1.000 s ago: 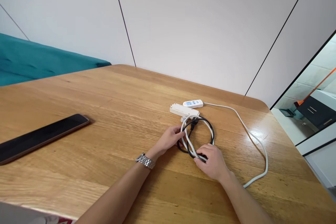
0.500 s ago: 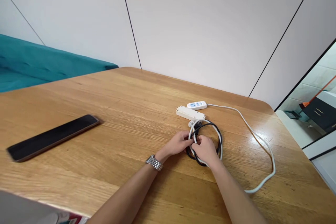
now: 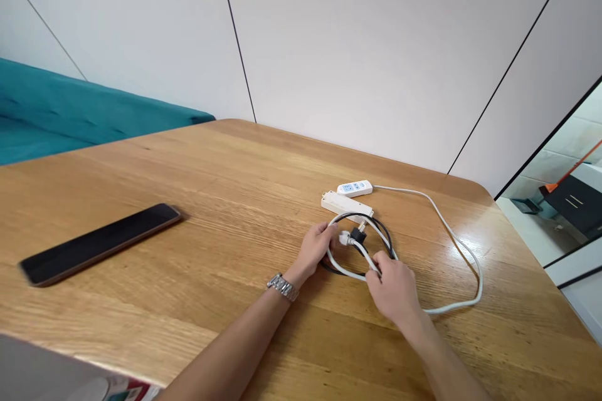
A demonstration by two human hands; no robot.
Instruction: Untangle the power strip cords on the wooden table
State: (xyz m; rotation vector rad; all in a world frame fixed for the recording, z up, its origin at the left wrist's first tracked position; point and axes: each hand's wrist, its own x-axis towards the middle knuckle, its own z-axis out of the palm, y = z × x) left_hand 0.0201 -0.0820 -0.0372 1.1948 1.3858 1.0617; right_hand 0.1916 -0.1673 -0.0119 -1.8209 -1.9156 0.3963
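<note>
Coiled white and black cables lie on the wooden table right of centre. My left hand (image 3: 316, 247), with a metal watch on its wrist, is closed on the left side of the coil. My right hand (image 3: 393, 283) pinches the white cable (image 3: 452, 307) at the coil's lower right. Inside the loops are a white plug (image 3: 345, 238) and a black plug (image 3: 358, 235), side by side. Just behind the coil sits a white power strip (image 3: 345, 205), face down, and past it a smaller white strip with blue sockets (image 3: 355, 188).
A black tablet-like device (image 3: 101, 243) lies at the table's left. Behind the table (image 3: 221, 163) are a white panelled wall and a teal sofa (image 3: 94, 109). A doorway opens at the far right.
My right hand has moved right and slightly down with the white cable, away from my left hand. My left hand has shifted slightly up. The plugs now show more clearly inside the wider coil.
</note>
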